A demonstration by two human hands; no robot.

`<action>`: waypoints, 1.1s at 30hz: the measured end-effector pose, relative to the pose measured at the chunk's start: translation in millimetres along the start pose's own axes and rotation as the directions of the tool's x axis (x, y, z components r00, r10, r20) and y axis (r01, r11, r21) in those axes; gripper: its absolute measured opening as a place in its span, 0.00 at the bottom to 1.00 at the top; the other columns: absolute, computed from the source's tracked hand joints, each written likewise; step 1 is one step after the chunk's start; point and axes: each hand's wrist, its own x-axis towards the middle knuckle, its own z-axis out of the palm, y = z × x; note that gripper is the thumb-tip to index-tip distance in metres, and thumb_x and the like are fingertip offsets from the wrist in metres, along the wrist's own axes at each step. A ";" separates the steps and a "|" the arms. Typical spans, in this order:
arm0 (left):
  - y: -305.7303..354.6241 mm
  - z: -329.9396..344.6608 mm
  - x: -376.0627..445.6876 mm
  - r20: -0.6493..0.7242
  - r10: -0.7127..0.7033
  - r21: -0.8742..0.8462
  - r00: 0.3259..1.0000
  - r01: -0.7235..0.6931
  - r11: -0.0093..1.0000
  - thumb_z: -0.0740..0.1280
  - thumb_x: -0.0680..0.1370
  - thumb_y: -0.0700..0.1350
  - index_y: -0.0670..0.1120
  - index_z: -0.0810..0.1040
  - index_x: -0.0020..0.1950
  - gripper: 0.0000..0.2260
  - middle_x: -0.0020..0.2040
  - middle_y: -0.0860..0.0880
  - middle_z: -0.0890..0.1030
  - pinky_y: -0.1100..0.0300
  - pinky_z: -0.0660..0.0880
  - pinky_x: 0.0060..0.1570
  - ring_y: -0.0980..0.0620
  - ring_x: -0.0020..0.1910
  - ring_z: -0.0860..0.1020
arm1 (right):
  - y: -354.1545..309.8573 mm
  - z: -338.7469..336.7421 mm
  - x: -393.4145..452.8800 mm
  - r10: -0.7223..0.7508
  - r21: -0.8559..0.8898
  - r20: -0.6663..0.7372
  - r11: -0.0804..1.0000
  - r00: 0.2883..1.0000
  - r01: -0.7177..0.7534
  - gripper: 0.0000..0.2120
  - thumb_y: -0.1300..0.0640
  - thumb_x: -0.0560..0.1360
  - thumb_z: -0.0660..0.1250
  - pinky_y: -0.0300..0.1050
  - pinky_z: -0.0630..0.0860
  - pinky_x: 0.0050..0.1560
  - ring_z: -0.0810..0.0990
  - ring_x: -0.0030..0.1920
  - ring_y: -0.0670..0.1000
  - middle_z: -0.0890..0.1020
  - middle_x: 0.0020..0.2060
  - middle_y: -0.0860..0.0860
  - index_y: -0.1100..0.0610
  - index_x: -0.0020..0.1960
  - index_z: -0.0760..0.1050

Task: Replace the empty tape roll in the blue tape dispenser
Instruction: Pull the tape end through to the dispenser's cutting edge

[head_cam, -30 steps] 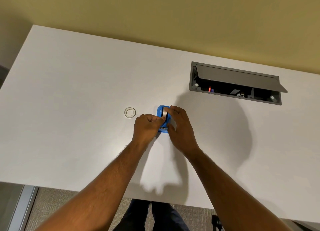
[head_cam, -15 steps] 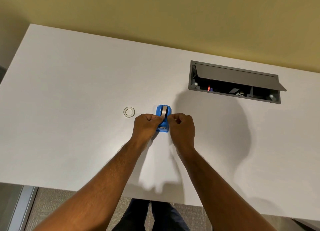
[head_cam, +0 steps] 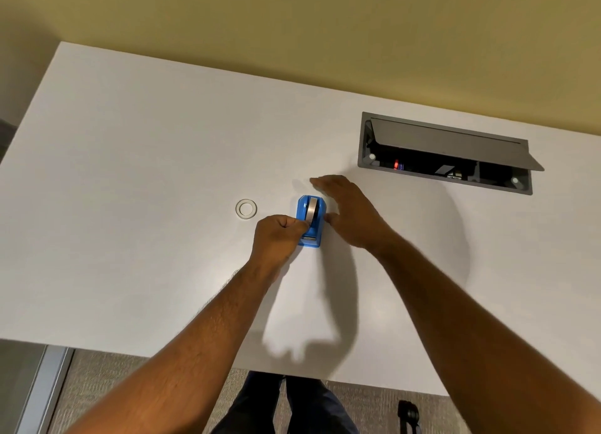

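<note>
Left hand (head_cam: 279, 235) fingers curled tight vs the dispenser (head_cam: 310, 220) side, prob. pinching the tape end (hard to tell). Right hand (head_cam: 349, 214) spread flat, holding nothing, just beside it. Dispenser mid-table (head_cam: 130, 173), new roll seated; empty ring (head_cam: 246, 208) nearby. Tip: steady base w/ right, draw tape to cutter.

Left hand (head_cam: 282, 235) gripping blue tape dispenser (head_cam: 311, 221), right hand (head_cam: 349, 213) spread beside it, white table (head_cam: 146, 160)

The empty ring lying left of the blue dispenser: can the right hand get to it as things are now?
Probably not directly: the blue dispenser and the closed left hand lie between the right hand and the empty ring.
</note>
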 end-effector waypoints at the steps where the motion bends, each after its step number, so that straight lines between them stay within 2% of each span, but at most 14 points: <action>1: 0.0 0.1 0.2 -0.001 -0.001 0.010 1.000 0.001 1.000 0.72 0.75 0.45 0.34 0.83 0.42 0.13 0.36 0.39 0.81 0.66 0.70 0.30 0.52 0.33 0.75 | 2.2 -5.4 5.6 -0.055 -0.095 0.093 0.993 0.994 0.064 0.36 0.69 0.73 0.68 0.50 0.64 0.75 0.65 0.74 0.52 0.67 0.75 0.49 0.49 0.77 0.63; 5: 1.0 1.7 1.6 -0.008 0.000 0.024 1.000 0.001 1.000 0.72 0.76 0.45 0.33 0.83 0.43 0.14 0.36 0.42 0.81 0.65 0.70 0.32 0.51 0.32 0.75 | -2.1 -18.8 31.7 -0.125 -0.304 0.327 0.925 0.937 0.229 0.39 0.70 0.72 0.72 0.50 0.67 0.72 0.66 0.74 0.54 0.67 0.75 0.51 0.48 0.76 0.64; 10: 0.2 1.8 1.1 -0.027 -0.001 0.030 1.000 0.002 1.000 0.72 0.76 0.44 0.34 0.83 0.43 0.12 0.37 0.39 0.81 0.73 0.68 0.24 0.58 0.26 0.75 | -12.7 -26.7 49.7 -0.177 -0.398 0.467 0.833 0.866 0.385 0.32 0.67 0.72 0.73 0.51 0.76 0.62 0.76 0.63 0.55 0.74 0.66 0.52 0.48 0.72 0.71; 12: 0.3 1.9 0.2 -0.033 -0.005 0.019 0.999 0.006 1.000 0.72 0.76 0.44 0.33 0.83 0.44 0.12 0.39 0.36 0.82 0.73 0.68 0.24 0.56 0.29 0.76 | -16.0 -30.3 52.3 -0.194 -0.432 0.488 0.794 0.851 0.429 0.31 0.65 0.72 0.74 0.50 0.77 0.58 0.77 0.60 0.55 0.75 0.64 0.51 0.47 0.71 0.72; 14: 1.9 1.9 -1.1 -0.022 -0.008 0.017 1.000 0.008 1.000 0.72 0.76 0.44 0.34 0.82 0.40 0.12 0.37 0.37 0.81 0.73 0.69 0.24 0.55 0.28 0.76 | -20.7 -33.0 54.0 -0.220 -0.460 0.511 0.746 0.831 0.481 0.29 0.65 0.71 0.75 0.49 0.78 0.55 0.79 0.57 0.55 0.76 0.61 0.51 0.47 0.68 0.73; 18: 4.6 0.9 -6.7 0.000 -0.007 0.028 1.000 0.007 1.000 0.71 0.76 0.44 0.43 0.76 0.32 0.14 0.26 0.52 0.73 0.70 0.66 0.24 0.56 0.23 0.70 | -27.1 -36.2 55.6 -0.239 -0.514 0.550 0.658 0.800 0.551 0.28 0.63 0.72 0.75 0.48 0.78 0.55 0.79 0.56 0.54 0.76 0.61 0.52 0.49 0.69 0.72; 23: 7.2 -0.2 -23.7 -0.013 -0.025 -0.032 1.000 0.024 0.999 0.71 0.74 0.40 0.47 0.69 0.26 0.19 0.19 0.56 0.65 0.71 0.61 0.20 0.57 0.18 0.62 | -29.7 -39.0 55.3 -0.233 -0.512 0.564 0.655 0.792 0.557 0.28 0.63 0.73 0.73 0.48 0.78 0.53 0.79 0.56 0.54 0.76 0.61 0.51 0.49 0.70 0.72; 33: -10.0 10.8 -62.4 -0.044 -0.046 -0.162 0.998 0.038 0.986 0.72 0.75 0.41 0.48 0.66 0.24 0.23 0.20 0.56 0.62 0.70 0.60 0.20 0.57 0.18 0.59 | -30.1 -40.1 53.5 -0.255 -0.507 0.564 0.643 0.785 0.574 0.27 0.62 0.73 0.73 0.48 0.78 0.54 0.79 0.55 0.54 0.77 0.59 0.52 0.50 0.70 0.72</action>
